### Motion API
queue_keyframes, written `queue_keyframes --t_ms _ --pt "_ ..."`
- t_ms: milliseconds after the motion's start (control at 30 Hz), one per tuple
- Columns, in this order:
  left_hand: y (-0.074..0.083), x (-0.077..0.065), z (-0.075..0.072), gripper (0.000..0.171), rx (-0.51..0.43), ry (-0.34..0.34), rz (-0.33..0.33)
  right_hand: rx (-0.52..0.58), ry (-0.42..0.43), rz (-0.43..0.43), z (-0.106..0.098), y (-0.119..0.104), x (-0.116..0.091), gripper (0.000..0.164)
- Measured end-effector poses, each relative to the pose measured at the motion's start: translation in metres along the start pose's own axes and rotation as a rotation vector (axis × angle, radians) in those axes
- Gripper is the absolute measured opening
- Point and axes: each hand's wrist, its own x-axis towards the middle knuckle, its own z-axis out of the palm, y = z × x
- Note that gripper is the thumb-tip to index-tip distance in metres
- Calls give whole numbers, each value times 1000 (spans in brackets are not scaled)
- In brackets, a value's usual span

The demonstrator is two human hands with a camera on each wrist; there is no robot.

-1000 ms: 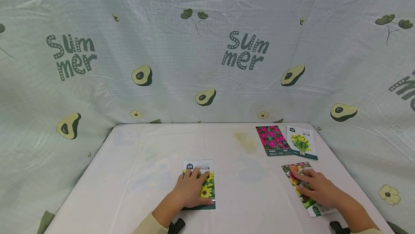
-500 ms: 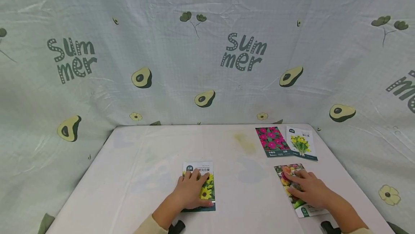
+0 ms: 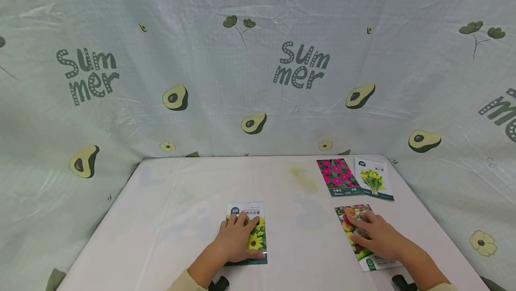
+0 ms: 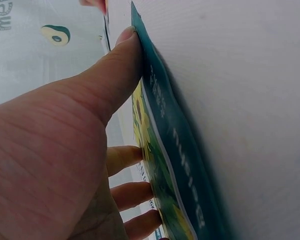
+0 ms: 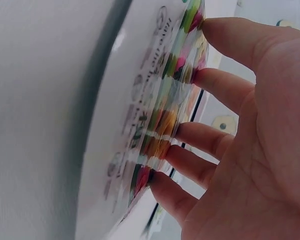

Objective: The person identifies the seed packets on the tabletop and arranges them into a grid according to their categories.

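My left hand (image 3: 237, 239) rests with spread fingers on a seed packet (image 3: 258, 232) printed with yellow sunflower-like blooms, which lies flat near the table's front middle. In the left wrist view, thumb and fingertips touch the face of this packet (image 4: 182, 165), beside its teal bottom band. To the right, my right hand (image 3: 382, 238) lies over a second seed packet (image 3: 346, 215) with multicoloured flowers, tilted to the upper left. The right wrist view has all its fingertips pressing the glossy front of that packet (image 5: 165, 120), the fingers extended, not curled round it.
A seed packet with magenta flowers (image 3: 337, 174) lies at the back right, edge to edge with a white packet showing yellow flowers (image 3: 375, 179). A printed cloth (image 3: 217, 67) hangs behind and beside the white table (image 3: 181, 219).
My right hand has slid the multicoloured flower packet leftward over the table. The left hand stays on the sunflower packet. The head view has shifted slightly.
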Motion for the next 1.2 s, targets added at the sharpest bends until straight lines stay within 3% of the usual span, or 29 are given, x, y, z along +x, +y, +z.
queue_keyframes --t_ms 467,733,1200 --pt "4 -4 -5 97 -9 8 -4 15 18 -39 4 -20 0 69" --pt "3 -2 -2 97 -11 7 -1 -41 54 -54 10 -28 3 68" --pt "1 -1 1 98 -12 10 7 -4 37 -47 10 -39 2 67"
